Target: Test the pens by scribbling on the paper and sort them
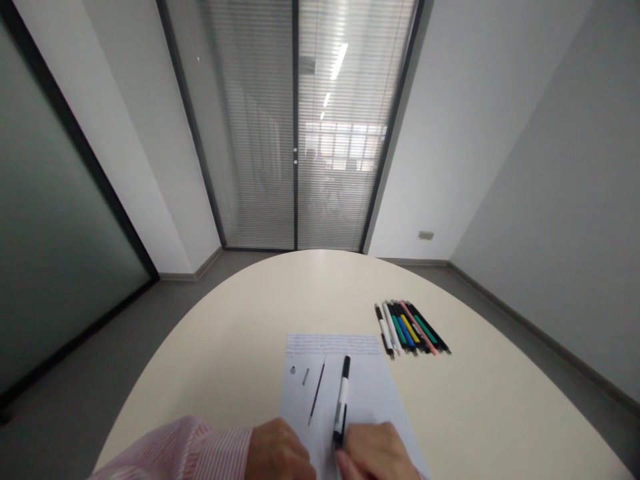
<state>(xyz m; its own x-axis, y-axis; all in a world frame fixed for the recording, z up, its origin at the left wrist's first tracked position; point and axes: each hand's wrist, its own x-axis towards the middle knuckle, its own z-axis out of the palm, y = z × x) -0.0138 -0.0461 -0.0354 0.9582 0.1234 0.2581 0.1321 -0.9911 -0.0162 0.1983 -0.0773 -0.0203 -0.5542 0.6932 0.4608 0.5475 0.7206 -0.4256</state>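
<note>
Paper sheet point(367, 380) on table point(225, 353). Black-and-white pen point(342, 400) lies right of the sheet's centre; right hand point(381, 452) at its near end, fingers bent, grip unclear. Left hand point(281, 450) by the sheet's near-left edge, fingers curled, contents hidden. Refill point(317, 391), two small parts point(305, 377) on sheet's left half. Pen row point(411, 328) off its far-right corner.

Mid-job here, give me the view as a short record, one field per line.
left hand: curled, low over the paper, fingers mostly out of sight
right hand: fingers at the near end of the black-and-white pen; exact grip unclear
pen: lengthwise over the paper, dark far end
loose on paper: thin refill, small grey cylinder, small dark piece, all left of pen
paper top: lines of writing, too small to read
beyond right: row of assorted pens on the table
</note>
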